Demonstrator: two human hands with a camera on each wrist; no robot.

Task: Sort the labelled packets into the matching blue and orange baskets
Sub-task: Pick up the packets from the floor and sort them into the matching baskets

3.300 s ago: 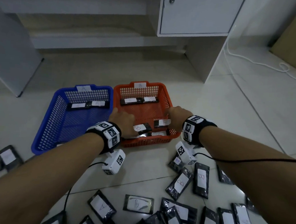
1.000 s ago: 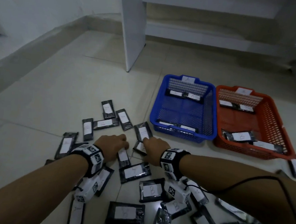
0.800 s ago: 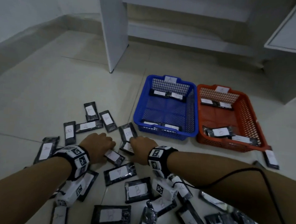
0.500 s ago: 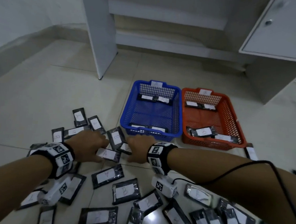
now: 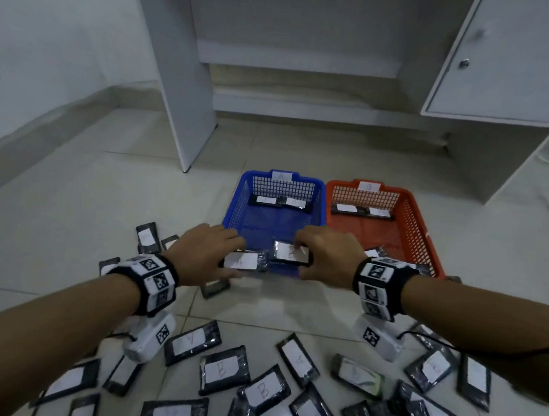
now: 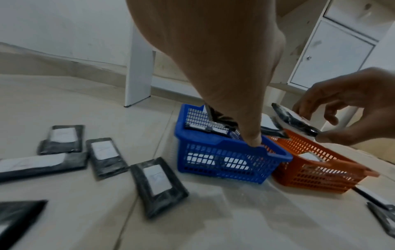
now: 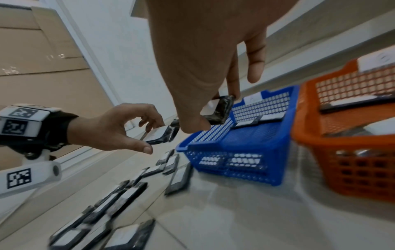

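Observation:
The blue basket [image 5: 318, 207], tagged A, and the orange basket [image 5: 408, 225], tagged B, stand side by side on the tiled floor. My left hand [image 5: 230, 256] pinches a black packet [image 5: 244, 260] whose white label reads A, just before the blue basket's near rim. My right hand [image 5: 304, 256] pinches a second black packet [image 5: 291, 252] over that rim; its letter is unclear. The left wrist view shows the right hand's packet [image 6: 295, 121] held flat above the baskets. In the right wrist view, thumb and fingers grip the packet [image 7: 219, 110] above the blue basket [image 7: 245, 143].
Several labelled black packets [image 5: 224, 368] lie scattered on the floor near me and more to the left [image 5: 146, 237]. Each basket holds a few packets. A white desk panel [image 5: 189, 106] stands behind the blue basket, a cabinet [image 5: 499, 77] at back right.
Both hands have left the floor pile on the left, each with a packet pinched, and have risen and moved right to the blue basket's near rim.

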